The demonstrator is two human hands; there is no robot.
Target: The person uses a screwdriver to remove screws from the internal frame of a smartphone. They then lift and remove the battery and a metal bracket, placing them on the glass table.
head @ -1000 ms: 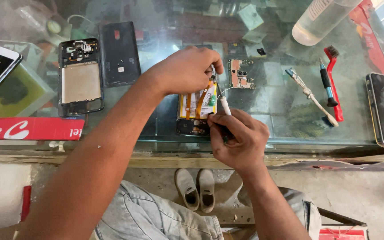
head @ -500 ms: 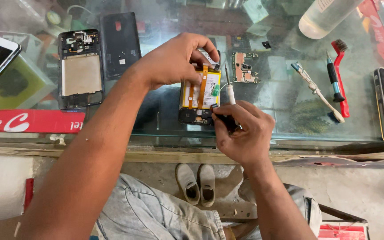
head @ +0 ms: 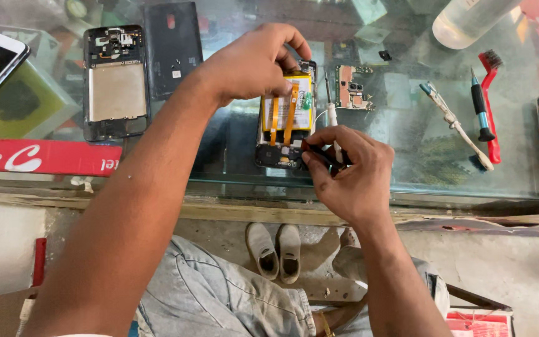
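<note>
Steadying the opened phone (head: 285,118) on the glass counter (head: 407,181), my left hand (head: 251,65) curls over its top edge, fingertips pinching the frame. My right hand (head: 350,171) sits at the phone's lower right corner, fingers pinched shut on a thin dark tool (head: 325,156); tip hidden. Phone looks light and stiff, but the 2 orange flex ribbons (head: 282,112) over the yellow battery look fragile, so grip the frame edges only. Loose circuit board (head: 350,87) just right of phone; stripped phone frame (head: 115,81) well left.
</note>
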